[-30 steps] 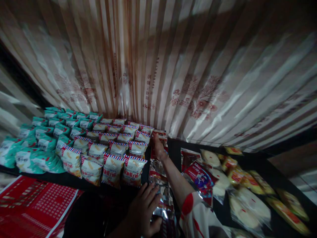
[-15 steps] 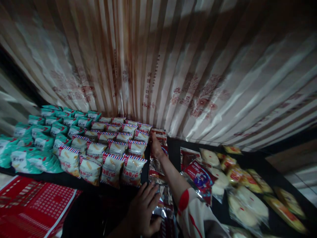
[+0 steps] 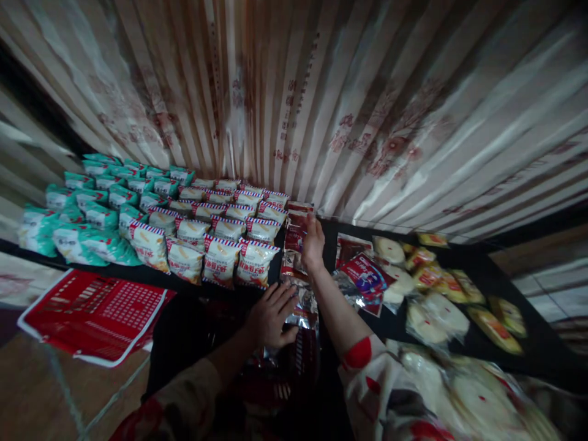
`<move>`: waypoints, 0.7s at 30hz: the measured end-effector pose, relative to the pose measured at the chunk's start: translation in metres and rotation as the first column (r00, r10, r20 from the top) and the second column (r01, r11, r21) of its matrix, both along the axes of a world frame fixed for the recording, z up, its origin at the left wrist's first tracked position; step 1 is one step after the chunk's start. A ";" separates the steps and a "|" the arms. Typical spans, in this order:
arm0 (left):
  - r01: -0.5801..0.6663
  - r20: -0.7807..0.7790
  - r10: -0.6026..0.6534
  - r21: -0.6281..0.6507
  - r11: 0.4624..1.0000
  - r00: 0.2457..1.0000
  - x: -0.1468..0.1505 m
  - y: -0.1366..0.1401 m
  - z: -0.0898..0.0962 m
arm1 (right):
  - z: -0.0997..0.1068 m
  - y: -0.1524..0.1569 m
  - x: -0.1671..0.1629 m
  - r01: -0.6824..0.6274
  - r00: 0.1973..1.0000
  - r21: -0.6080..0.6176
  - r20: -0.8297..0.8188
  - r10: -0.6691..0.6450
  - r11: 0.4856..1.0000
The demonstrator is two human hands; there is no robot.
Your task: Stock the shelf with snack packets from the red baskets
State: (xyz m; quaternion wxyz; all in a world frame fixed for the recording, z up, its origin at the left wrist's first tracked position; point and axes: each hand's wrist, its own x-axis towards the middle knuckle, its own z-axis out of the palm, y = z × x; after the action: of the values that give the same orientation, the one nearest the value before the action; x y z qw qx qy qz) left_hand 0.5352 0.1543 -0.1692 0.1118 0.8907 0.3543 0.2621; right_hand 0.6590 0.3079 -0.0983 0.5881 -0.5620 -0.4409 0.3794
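Observation:
My left hand point(image 3: 274, 315) lies palm down at the near end of a column of dark-red foil snack packets point(image 3: 296, 236), fingers stretched and a little apart. Further up, my right hand point(image 3: 313, 245) stands against the right side of that column, its fingers extended upward; nothing shows held in it. Left of the column are rows of white crisp bags with red and blue striped tops point(image 3: 257, 264). Right of my right forearm lies a loose red and purple packet point(image 3: 365, 274) on other packets. Some packets are hidden under my left hand.
Teal and white bags point(image 3: 110, 245) stand in rows at the left. Bagged round pale crackers point(image 3: 434, 318) and yellow packets point(image 3: 496, 331) lie on the black surface at right. A red printed bag point(image 3: 101, 312) sits at lower left. A pleated curtain point(image 3: 257, 92) hangs behind.
My right hand has shifted from the column's left edge to its right edge, uncovering packets. My left hand stays at the near end. The view has tilted lower.

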 end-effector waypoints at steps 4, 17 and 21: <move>0.012 0.025 -0.012 0.006 1.000 1.000 -0.002 0.001 -0.001 | 0.010 -0.076 -0.002 0.100 0.991 0.033 -0.093 -0.097 0.994; -0.389 -0.003 0.431 -0.435 0.812 0.902 -0.042 -0.097 -0.078 | -0.105 -0.242 -0.008 -0.338 0.797 -0.493 0.302 0.523 0.802; -0.568 -0.235 0.561 -0.618 0.544 0.794 -0.055 -0.093 -0.103 | -0.151 -0.242 -0.018 -0.314 0.710 -0.592 0.372 0.598 0.742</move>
State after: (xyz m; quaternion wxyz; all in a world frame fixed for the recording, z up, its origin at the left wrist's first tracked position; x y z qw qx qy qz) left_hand 0.4805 0.0612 -0.2725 0.3274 0.6304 0.6905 0.1366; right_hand 0.6406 0.0655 -0.2495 0.1604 -0.6420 -0.6062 0.4411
